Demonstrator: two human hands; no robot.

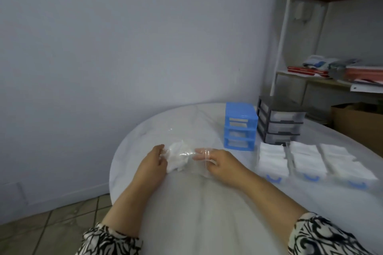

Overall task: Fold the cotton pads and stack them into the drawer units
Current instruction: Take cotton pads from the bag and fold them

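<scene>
Left hand [154, 158] and right hand [215, 160] each pinched an end of a clear bag [187, 154] holding crumpled white pads [176, 157], just above the table [145, 128]. Beyond the bag to the right stood a blue drawer unit [240, 125]; a black unit [278, 123] sat just right of it. 3 pad packs [310, 160] lay in front of the black unit.

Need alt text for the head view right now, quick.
Both hands, left hand and right hand, hold a clear plastic bag of cotton pads over a white table; blue drawer unit, black drawer unit stand behind.
</scene>
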